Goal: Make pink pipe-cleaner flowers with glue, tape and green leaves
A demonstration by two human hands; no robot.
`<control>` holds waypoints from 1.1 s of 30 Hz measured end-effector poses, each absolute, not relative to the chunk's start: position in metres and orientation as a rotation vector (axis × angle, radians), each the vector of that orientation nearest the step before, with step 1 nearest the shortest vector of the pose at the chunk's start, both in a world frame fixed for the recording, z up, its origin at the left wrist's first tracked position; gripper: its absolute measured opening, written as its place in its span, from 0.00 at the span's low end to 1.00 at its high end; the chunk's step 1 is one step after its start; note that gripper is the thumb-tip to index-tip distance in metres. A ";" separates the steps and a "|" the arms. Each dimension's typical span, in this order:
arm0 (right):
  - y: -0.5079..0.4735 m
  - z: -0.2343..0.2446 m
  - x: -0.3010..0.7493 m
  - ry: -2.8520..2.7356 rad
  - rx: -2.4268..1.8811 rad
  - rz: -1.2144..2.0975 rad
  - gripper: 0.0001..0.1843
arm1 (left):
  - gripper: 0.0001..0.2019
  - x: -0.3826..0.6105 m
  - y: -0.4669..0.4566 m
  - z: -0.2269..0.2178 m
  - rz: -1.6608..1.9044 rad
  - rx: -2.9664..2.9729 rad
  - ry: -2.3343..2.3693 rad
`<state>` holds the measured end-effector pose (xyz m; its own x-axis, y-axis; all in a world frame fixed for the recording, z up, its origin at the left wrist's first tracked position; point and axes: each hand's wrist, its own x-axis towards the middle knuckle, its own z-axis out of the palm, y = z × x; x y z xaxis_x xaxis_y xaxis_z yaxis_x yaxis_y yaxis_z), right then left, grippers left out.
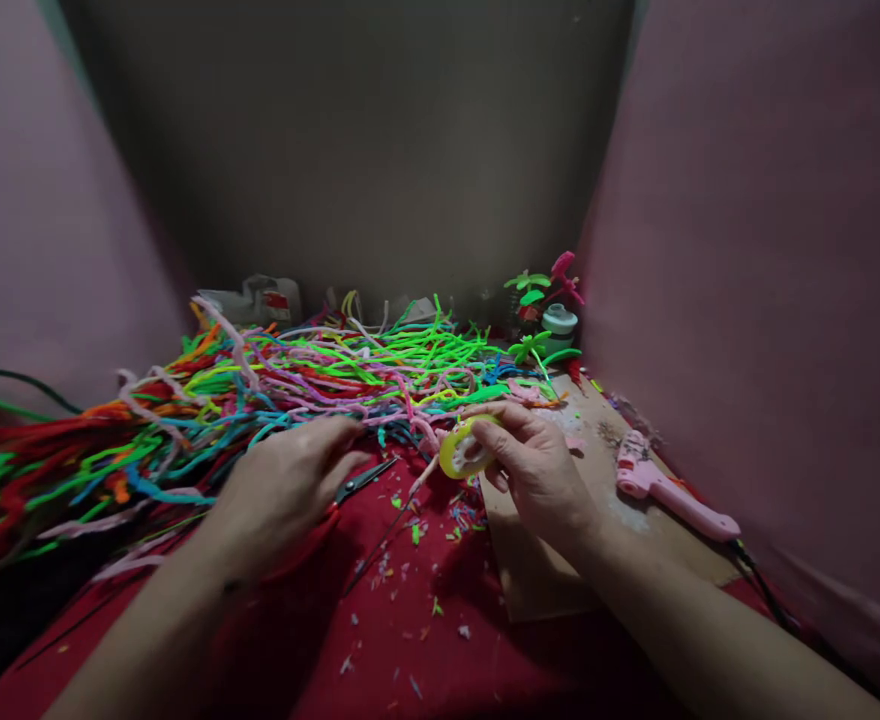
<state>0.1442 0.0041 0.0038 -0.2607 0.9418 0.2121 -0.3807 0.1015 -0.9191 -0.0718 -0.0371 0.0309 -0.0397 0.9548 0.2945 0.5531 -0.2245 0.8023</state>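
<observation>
My right hand [534, 465] pinches a roll of yellow tape [453, 452] with a white core between thumb and fingers. Close to the roll is a thin dark wire stem [380, 545] with a pinkish wrapped top, slanting over the cloth; whether it touches the tape I cannot tell. My left hand [290, 480] is over the near edge of a pipe cleaner pile, thumb and forefinger apart with nothing visible between them; its other fingers are hidden. Just beside it lie dark-bladed scissors [365, 480], their handles partly covered by the hand.
Many coloured pipe cleaners [320, 370] spread across the left and back. On the right, a pink glue gun [676, 495] with a cord rests on a brown board [545, 580]. Pipe cleaner flowers [530, 285] stand near a pale jar [560, 322]. Fuzzy scraps dot the red cloth [410, 650].
</observation>
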 end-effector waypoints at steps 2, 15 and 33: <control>0.003 0.004 0.142 -1.216 -0.650 1.478 0.08 | 0.08 -0.044 -0.037 0.044 1.204 1.754 1.427; 0.001 0.010 0.142 -1.181 -0.666 1.733 0.07 | 0.03 -0.015 -0.032 0.049 1.157 1.572 1.196; 0.010 0.001 0.142 -0.952 -0.553 1.788 0.14 | 0.09 -0.021 -0.024 0.026 1.362 1.053 0.738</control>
<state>0.1420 0.0105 0.0008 -0.4002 0.9148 0.0546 -0.5555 -0.1948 -0.8084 -0.0210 -0.0244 0.0263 0.1126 0.9816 0.1540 -0.4064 -0.0959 0.9087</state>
